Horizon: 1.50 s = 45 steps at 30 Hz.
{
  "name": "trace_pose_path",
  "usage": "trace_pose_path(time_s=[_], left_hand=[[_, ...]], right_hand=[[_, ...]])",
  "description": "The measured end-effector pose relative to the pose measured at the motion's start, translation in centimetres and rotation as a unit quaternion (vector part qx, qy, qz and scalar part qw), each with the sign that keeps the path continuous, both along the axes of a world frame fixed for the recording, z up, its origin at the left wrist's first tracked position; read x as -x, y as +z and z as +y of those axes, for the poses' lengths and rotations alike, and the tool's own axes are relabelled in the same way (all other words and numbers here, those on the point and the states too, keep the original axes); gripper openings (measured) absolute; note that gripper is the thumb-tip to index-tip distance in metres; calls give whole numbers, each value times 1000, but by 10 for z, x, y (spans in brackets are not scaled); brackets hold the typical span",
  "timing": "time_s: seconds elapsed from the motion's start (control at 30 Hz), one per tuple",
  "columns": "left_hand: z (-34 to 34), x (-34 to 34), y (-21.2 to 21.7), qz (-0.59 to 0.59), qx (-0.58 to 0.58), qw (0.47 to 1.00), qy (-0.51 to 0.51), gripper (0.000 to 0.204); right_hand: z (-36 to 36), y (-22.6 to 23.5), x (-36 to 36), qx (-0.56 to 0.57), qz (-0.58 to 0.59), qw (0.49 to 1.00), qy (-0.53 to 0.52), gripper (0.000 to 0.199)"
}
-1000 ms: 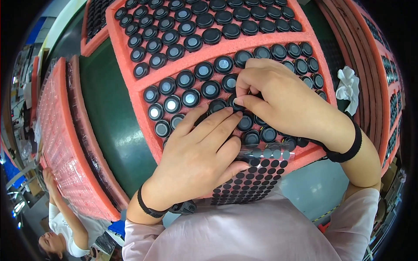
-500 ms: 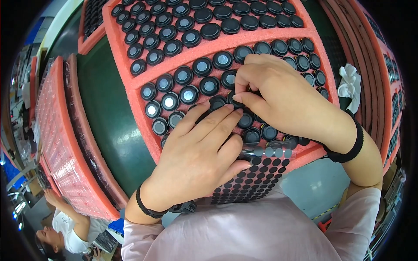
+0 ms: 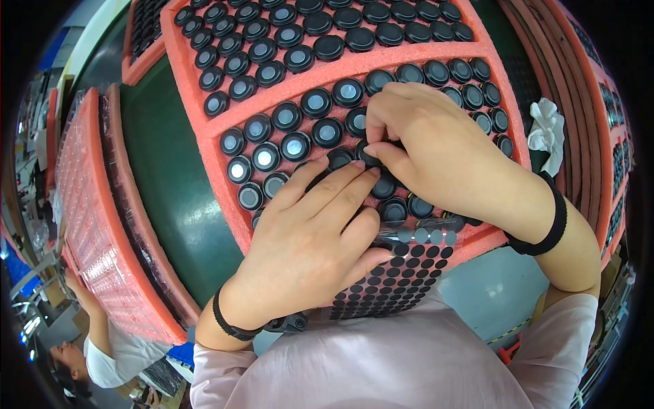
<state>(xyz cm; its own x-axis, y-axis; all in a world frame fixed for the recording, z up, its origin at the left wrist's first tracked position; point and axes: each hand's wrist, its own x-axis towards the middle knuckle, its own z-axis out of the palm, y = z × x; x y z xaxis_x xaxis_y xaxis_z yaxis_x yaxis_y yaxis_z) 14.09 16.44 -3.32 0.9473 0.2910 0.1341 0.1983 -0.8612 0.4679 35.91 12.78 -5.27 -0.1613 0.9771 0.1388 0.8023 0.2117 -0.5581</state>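
Black round parts [image 3: 328, 133], many with a grey disc on top, sit in rows in a pink foam tray [image 3: 225, 194]. My left hand [image 3: 306, 225] lies over the near rows, index and middle fingertips resting on the parts. Its thumb and curled fingers grip a clear sheet of black round stickers [image 3: 409, 273], which hangs over the tray's near edge. My right hand [image 3: 429, 146] is pinched over a part in the middle of the tray, close to my left fingertips. Whatever lies between its thumb and index finger is hidden.
Beyond a foam divider, more black parts [image 3: 330, 48] fill the tray's far section. Stacked foam trays stand left [image 3: 112, 225] and right [image 3: 572, 102]. A crumpled white tissue [image 3: 546, 133] lies beside the tray. At lower left another person [image 3: 116, 358] reaches toward the left stack.
My hands stay nearly in place; my right hand has shifted very slightly left. The other person's arm and head have moved a little to the left.
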Motion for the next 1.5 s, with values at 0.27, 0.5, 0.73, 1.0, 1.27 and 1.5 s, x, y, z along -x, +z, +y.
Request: trace_pose_path(time_s=[0.27,0.5,0.73,1.0,1.27,1.5], left_hand=[[-2,0,2,8,-6,1000,10,37],[-5,4,6,4,-5,1000,12,38],[-6,19,21,-55,60,996,47,37],[-5,55,32,-90,81,987,109,34],[-1,100,48,-75,47,988,129,34],[12,141,44,-71,30,985,154,30]], right_hand=[[-12,14,0,-81,-89,992,21,15],[-24,22,4,-112,-190,970,102,32],[-21,54,-3,37,40,991,119,20],[-20,86,31,166,161,963,136,20],[1,92,83,154,118,966,168,20],[29,85,127,177,100,961,188,17]])
